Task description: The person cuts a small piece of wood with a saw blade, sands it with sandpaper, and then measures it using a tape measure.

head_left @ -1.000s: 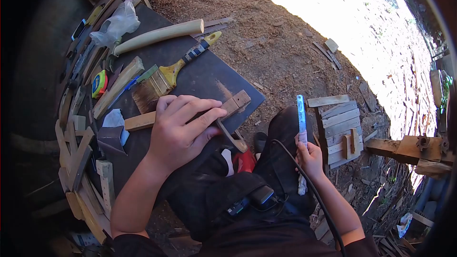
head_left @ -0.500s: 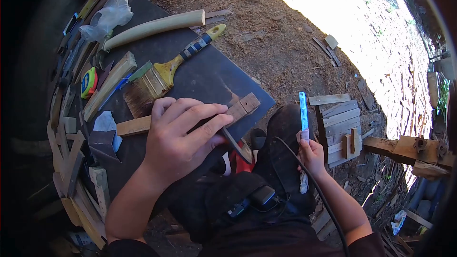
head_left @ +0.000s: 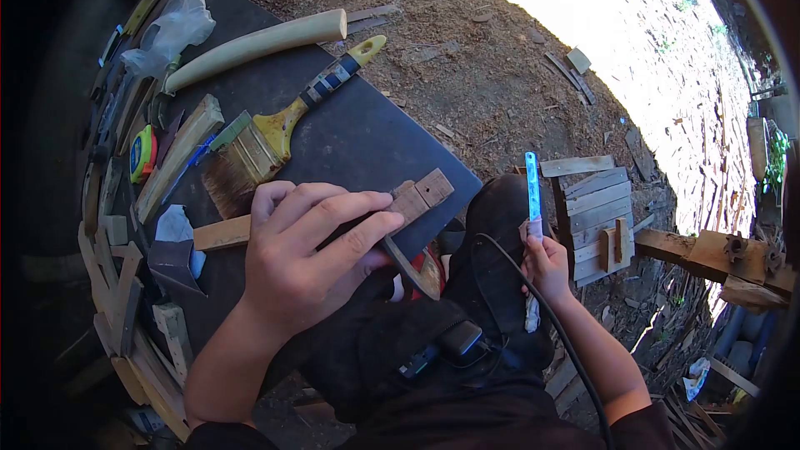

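Note:
My left hand (head_left: pixel 304 250) is closed around a wooden stick (head_left: pixel 423 193) at the table corner. A small dark hole and a cross line mark the stick's free end. Below those fingers hangs a curved, dark-edged strip (head_left: pixel 421 271) with a paler inner face, its upper part hidden by the hand. In my right hand (head_left: pixel 546 267), over my thigh, is an upright flat shiny strip (head_left: pixel 533 187) with a hole near its tip. Pale cloth wraps it where the fingers grip. A black cable (head_left: pixel 560 329) runs past that wrist.
On the dark table (head_left: pixel 358 137) lie a wide paintbrush (head_left: pixel 279 129), a curved wooden handle (head_left: pixel 258 48), a tape measure (head_left: pixel 143 154) and folded sandpaper (head_left: pixel 177 260). Wood scraps crowd the left side. A slatted wooden panel (head_left: pixel 596 204) stands right of my knee, beside a timber beam (head_left: pixel 675 254).
The view has shifted slightly, so the table items sit further left. My left hand and the curved strip have moved a little; my right hand keeps its hold on the shiny strip.

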